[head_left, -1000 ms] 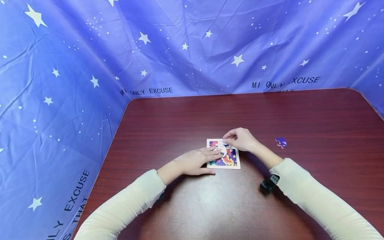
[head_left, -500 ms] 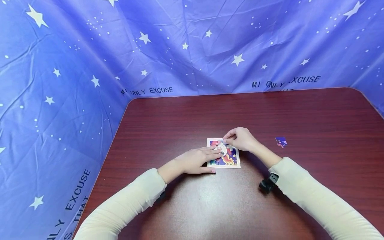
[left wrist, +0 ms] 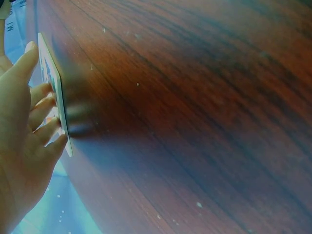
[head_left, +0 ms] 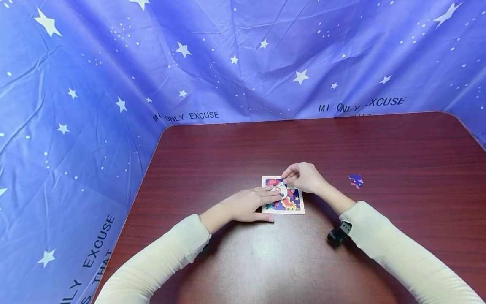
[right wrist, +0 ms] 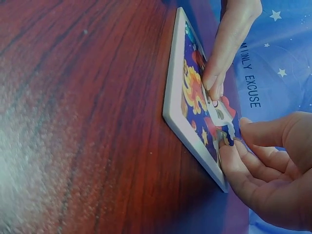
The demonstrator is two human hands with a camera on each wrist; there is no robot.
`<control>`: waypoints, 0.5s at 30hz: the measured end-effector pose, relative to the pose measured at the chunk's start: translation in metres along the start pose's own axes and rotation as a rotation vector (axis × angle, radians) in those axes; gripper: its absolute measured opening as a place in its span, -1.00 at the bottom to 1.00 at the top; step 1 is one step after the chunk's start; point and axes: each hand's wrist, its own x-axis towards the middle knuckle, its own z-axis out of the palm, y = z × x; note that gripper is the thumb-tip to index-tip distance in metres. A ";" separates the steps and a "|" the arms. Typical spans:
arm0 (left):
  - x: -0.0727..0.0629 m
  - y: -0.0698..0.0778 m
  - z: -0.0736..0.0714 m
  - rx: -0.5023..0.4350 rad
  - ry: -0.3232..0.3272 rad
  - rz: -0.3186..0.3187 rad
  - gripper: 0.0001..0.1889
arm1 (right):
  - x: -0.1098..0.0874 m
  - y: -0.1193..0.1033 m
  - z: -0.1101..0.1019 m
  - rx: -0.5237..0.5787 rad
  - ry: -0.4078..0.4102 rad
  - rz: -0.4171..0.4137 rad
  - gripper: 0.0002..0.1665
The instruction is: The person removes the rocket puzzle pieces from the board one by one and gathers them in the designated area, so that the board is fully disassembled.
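A small square jigsaw puzzle (head_left: 282,207) in a white-edged frame lies on the table, printed with a white face, red shapes and yellow stars on dark blue. My left hand (head_left: 248,204) rests over its left side with straight fingers, fingertips on the white face. The left wrist view shows those fingers (left wrist: 44,117) spread along the frame edge. My right hand (head_left: 305,177) is at the far edge and pinches a puzzle piece (right wrist: 230,132) between thumb and fingers. In the right wrist view that piece stands tilted up from the frame, partly hidden by the fingertips.
A loose blue and pink puzzle piece (head_left: 356,180) lies on the dark red wooden table (head_left: 228,156), to the right of the right hand. A blue curtain with white stars (head_left: 243,55) hangs behind the table and along its left side.
Both hands keep nearly the same places. At the right fingertips the puzzle piece has tilted slightly, and more dark blue shows by the top of the puzzle.
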 end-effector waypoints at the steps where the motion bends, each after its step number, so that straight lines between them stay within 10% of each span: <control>1: 0.000 0.000 0.000 -0.001 0.000 0.000 -0.29 | 0.000 0.000 0.000 0.002 0.002 0.002 -0.89; 15: 0.001 -0.002 0.003 0.025 0.010 -0.005 -0.28 | 0.005 0.000 0.003 -0.003 0.022 0.021 -0.90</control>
